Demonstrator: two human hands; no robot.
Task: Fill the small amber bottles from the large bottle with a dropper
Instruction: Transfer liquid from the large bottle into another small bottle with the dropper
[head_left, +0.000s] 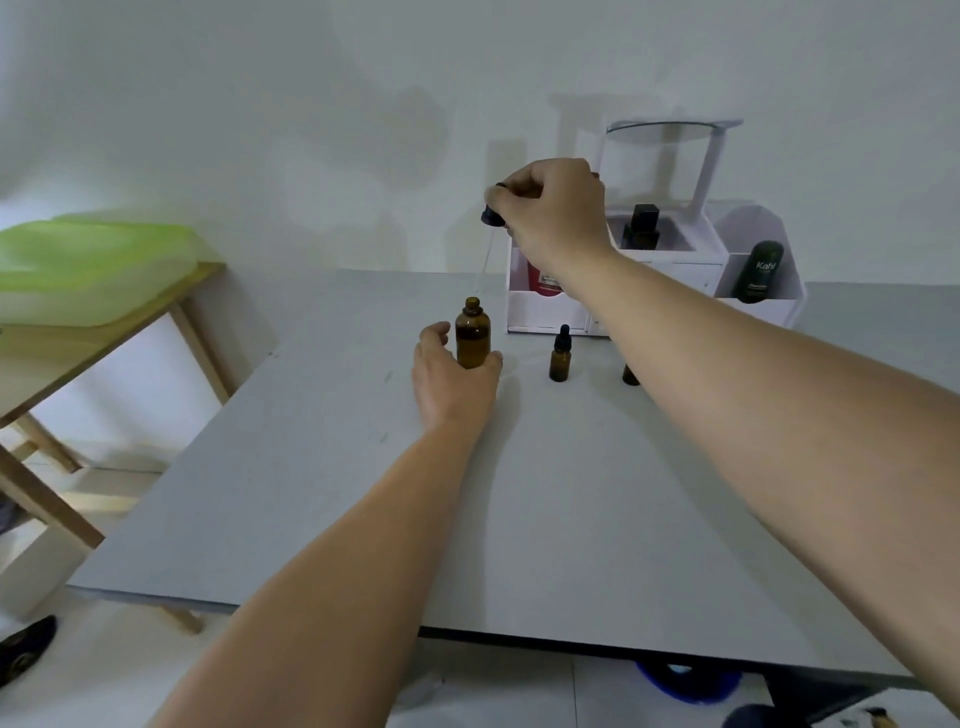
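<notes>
The large amber bottle (472, 335) stands uncapped on the grey table (363, 519). My left hand (449, 376) wraps around its lower part. Above it, my right hand (553, 205) pinches the black cap of a dropper (492, 215); the thin glass tube hangs down, its tip just above the bottle's mouth. One small amber bottle (559, 356) with a black dropper cap stands to the right. A second small bottle (630, 375) is mostly hidden behind my right forearm.
A white organiser (550, 312) with dark bottles, a red container and a round mirror stands at the table's back right. A wooden side table (104, 332) with a green-lidded box is on the left. The table's front edge is near me.
</notes>
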